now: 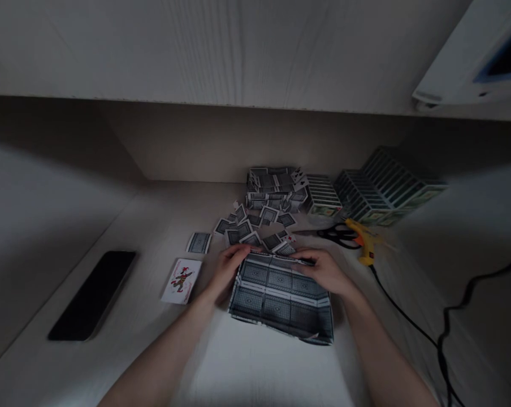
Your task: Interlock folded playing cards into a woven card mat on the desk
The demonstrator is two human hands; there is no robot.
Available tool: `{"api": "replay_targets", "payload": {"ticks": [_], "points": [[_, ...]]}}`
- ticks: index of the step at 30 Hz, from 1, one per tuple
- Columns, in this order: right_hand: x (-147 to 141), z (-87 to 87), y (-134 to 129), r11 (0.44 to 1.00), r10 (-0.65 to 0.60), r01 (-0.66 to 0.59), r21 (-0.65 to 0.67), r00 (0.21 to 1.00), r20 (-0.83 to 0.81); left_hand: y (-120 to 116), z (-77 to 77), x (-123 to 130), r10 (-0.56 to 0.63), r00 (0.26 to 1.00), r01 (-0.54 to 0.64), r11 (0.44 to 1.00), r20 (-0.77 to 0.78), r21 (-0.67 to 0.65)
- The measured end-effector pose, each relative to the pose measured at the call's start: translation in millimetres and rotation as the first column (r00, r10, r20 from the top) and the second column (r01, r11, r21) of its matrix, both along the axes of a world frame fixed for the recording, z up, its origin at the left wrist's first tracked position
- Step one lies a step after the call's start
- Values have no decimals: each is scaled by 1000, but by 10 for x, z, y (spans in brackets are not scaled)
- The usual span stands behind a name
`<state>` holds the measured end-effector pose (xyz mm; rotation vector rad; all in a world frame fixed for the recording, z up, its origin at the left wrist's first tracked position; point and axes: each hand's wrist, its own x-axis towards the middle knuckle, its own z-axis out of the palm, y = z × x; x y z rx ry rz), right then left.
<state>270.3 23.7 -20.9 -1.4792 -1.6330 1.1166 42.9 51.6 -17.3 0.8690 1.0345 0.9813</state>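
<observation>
Both my hands hold a shallow box made of playing cards (276, 288), its patterned card backs showing and its inside tilted toward me. My left hand (232, 265) grips the far left corner, and my right hand (321, 268) grips the far right side, fingers over the rim. Just beyond the box lie several cut card pieces (241, 230) in a loose heap. To the left of my left hand are a joker card (182, 281), face up on what may be a stack, and a small face-down card piece (199, 242).
A black phone (93, 297) lies at the left. Behind the scraps stands another card-built box (275, 186), beside several ribbed card box stacks (391, 181). Black-handled scissors (340, 234) and a yellow glue gun (363, 240) with a black cord (408, 316) lie right. A shelf (221, 51) overhangs.
</observation>
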Motion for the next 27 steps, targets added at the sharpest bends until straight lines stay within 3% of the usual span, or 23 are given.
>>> {"api": "replay_targets", "payload": {"ticks": [15,23,27], "points": [[16,-15,28,999,-26,27,-46,1000,17,-25,11,90,74,997,-74,997,-17,-4],[9,9,14,998,-37,36,-50,999,-7,12,-69,34,-23,1000,22,999,19,49],[21,-5,20,997,-52,52,-61,999,-3,-48,-56,51,47,998,-47,999,47,-8]]}}
